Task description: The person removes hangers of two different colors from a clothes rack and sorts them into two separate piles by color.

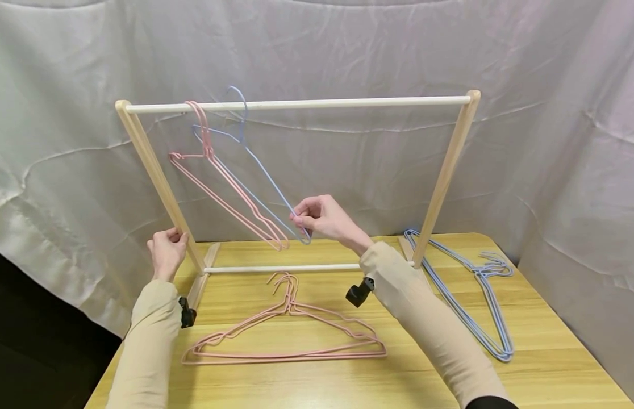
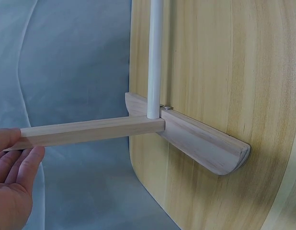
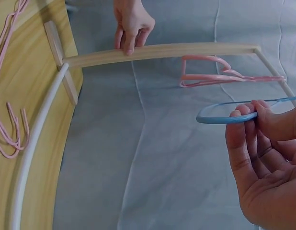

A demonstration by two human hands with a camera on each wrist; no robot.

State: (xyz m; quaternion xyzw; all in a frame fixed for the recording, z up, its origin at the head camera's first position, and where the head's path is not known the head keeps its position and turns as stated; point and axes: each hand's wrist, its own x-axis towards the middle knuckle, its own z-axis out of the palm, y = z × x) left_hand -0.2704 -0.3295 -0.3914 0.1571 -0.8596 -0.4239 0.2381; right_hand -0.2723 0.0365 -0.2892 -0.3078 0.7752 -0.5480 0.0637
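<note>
In the head view my right hand point(image 1: 322, 216) pinches a blue wire hanger point(image 1: 268, 173) by its lower near corner, between thumb and fingers. The hanger's hook stands higher than the rack's white top rod point(image 1: 347, 104) and overlaps it in this view. Just left of it, pink hangers point(image 1: 240, 193) hang from the rod by their hooks. My left hand point(image 1: 167, 250) grips the rack's left wooden post point(image 1: 161, 176) low down. The left wrist view shows the left fingers point(image 2: 28, 165) and thumb on either side of that post point(image 2: 90, 132).
Several pink hangers point(image 1: 286, 358) lie stacked on the wooden table point(image 1: 276, 392) in front of the rack. To the right, beside the right post point(image 1: 445, 176), lies a stack of blue hangers point(image 1: 501, 324). A lower white rod point(image 1: 296, 267) joins the posts; grey curtain point(image 1: 378, 51) hangs behind.
</note>
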